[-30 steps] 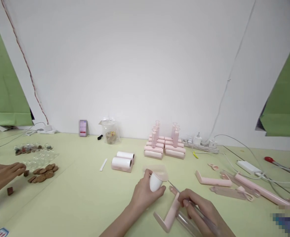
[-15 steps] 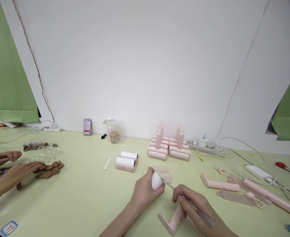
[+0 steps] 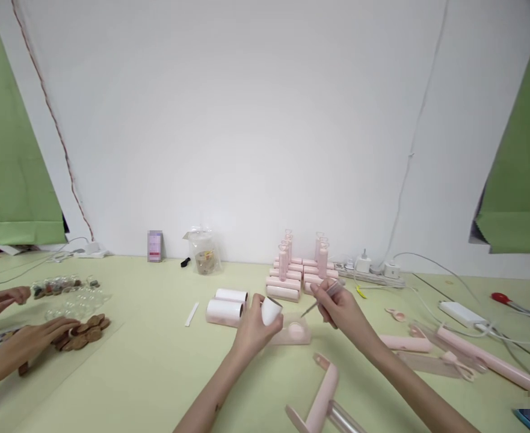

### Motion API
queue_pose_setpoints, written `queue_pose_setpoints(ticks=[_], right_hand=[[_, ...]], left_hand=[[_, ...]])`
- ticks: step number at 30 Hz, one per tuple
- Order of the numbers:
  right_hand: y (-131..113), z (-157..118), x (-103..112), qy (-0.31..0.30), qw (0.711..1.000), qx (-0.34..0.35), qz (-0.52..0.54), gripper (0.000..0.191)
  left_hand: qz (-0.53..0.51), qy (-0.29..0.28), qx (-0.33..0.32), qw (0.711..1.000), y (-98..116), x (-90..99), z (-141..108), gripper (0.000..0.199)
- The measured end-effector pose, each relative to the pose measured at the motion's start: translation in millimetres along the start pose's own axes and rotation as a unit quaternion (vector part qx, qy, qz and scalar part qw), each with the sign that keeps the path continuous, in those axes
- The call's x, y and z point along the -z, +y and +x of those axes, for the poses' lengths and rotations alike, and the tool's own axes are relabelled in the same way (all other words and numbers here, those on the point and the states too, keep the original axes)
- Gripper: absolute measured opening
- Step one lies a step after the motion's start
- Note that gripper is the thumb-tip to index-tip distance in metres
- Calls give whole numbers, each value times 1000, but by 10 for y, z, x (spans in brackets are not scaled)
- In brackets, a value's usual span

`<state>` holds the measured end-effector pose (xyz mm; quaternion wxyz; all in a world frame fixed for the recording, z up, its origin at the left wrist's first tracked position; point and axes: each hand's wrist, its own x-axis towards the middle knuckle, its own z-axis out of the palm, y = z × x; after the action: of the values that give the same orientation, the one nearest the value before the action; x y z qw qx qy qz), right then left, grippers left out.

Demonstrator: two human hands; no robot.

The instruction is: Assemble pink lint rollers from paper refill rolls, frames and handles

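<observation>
Here the left hand (image 3: 252, 332) wraps its grip around a white roll (image 3: 271, 313), long axis tilted and open end tipped upward, while the right hand (image 3: 342, 311), just off to the right, pinches a slim metal tool (image 3: 310, 309) whose tip points leftward at the roll but stands apart from it. Between the hands a clear pinkish cover (image 3: 301, 338) lies on the pale green desk (image 3: 156, 373), a pink roller frame (image 3: 322, 391) sits nearer the body, and beyond rises a white wall (image 3: 265, 120) flanked by green curtains (image 3: 14, 150).

Pretty bright, soft light, wall (image 3: 265, 132) beyond the hands (image 3: 252, 328) kinda washed out, wide-angle stretch either side of them.
</observation>
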<state>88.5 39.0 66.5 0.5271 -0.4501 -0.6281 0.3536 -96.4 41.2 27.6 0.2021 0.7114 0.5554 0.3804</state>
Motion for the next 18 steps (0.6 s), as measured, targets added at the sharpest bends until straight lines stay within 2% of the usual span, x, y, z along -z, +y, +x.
queue_pose_setpoints(ticks=[2,5,9,14,18], right_hand=[[-128,86,7,-8,999,12,34,33],[-226,154,12,-15,997,27,72,33],[-159,186,35,-19,997,32,71,32],[-53,251,84,23,997,42,68,34],[-54,267,65,-13,998,28,50,37]], left_hand=[[-5,-2,-24,1000,69,47,110,24],[32,-18,-72,997,157,53,237,32],[-2,-18,-88,996,179,-50,320,35],[-48,-41,-94,994,122,-128,325,28],[-59,-57,-108,991,118,-138,313,34]])
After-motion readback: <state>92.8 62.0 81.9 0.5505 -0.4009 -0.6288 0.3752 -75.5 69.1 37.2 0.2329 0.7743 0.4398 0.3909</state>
